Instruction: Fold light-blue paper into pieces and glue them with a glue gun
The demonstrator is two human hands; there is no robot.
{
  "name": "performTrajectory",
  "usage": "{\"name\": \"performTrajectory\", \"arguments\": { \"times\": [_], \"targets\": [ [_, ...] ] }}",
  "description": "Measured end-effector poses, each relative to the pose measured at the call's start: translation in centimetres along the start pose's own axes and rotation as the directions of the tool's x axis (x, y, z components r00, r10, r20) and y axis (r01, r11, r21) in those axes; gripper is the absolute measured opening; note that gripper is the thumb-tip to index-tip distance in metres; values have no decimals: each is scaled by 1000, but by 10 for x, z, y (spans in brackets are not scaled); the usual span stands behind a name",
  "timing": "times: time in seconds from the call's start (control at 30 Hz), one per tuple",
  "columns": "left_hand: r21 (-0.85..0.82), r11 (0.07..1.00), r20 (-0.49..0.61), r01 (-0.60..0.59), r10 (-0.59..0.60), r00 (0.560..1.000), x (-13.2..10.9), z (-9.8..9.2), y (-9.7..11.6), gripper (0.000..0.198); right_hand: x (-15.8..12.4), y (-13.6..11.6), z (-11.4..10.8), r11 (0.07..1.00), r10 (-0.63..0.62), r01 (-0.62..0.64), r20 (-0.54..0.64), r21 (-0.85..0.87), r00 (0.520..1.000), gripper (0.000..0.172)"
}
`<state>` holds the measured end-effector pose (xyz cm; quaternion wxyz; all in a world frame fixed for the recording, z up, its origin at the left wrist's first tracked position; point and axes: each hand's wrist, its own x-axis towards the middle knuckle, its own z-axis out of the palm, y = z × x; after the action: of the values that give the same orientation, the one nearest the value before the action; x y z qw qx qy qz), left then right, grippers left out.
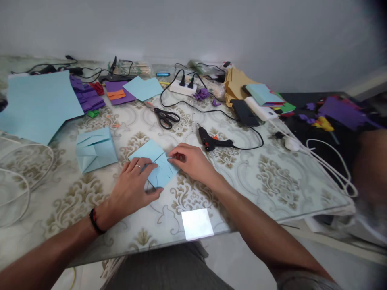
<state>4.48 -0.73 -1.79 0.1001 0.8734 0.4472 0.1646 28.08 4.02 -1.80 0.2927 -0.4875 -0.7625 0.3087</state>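
Two hands press on one folded blue paper (pixel 151 151) at centre frame. The paper lies flat on the table (pixel 248 181), which has a patterned top.

1. Left hand (pixel 133 189): open, palm down, fingers spread apart. The fingertips lie on the left part of the paper and hold it flat. One finger carries a ring (pixel 137 166). A dark band (pixel 95 221) sits on the wrist.
2. Right hand (pixel 190 161): fingers held close together, tips down on a crease at the right side of the paper. The thumb is hidden, so it cannot be told whether this hand pinches the edge or only presses it.
3. Both hands touch the paper. They do not touch each other.

Surrounding items:
- A second folded piece (pixel 95 153) lies just left of the left hand, apart from it.
- A large blue sheet (pixel 39 104) covers the upper left of the frame.
- Scissors (pixel 166 117) lie closed above the paper, at upper centre.
- A glue gun (pixel 211 141) lies on its side near the right hand, to its upper right, with its cord running right.
- A power strip (pixel 183 88) sits near the far edge, with two plugs in it.
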Motion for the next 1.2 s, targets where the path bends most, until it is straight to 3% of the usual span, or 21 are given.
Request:
{"name": "performTrajectory", "arguments": {
  "times": [0.4,0.73,0.83,1.0,1.2],
  "targets": [
    [41,998,-39,-43,45,998,0,1,-1,49,2,7,-16,1000,-23,24,95,-5,995,10],
    [10,997,-50,-78,79,996,-4,-9,5,36,-6,-9,-17,994,6,14,180,-111,984,6],
    [-10,998,-43,-62,61,997,-7,-9,6,35,-11,-18,-14,988,9,23,208,-150,978,16],
    [44,999,-74,-5,8,997,-5,-6,-5,55,-21,-29,-1,985,-69,113,304,-130,950,30],
    [51,999,36,7,-8,999,-3,-8,-18,78,-25,-34,8,989,-37,77,294,-125,955,42]
  ]
}}
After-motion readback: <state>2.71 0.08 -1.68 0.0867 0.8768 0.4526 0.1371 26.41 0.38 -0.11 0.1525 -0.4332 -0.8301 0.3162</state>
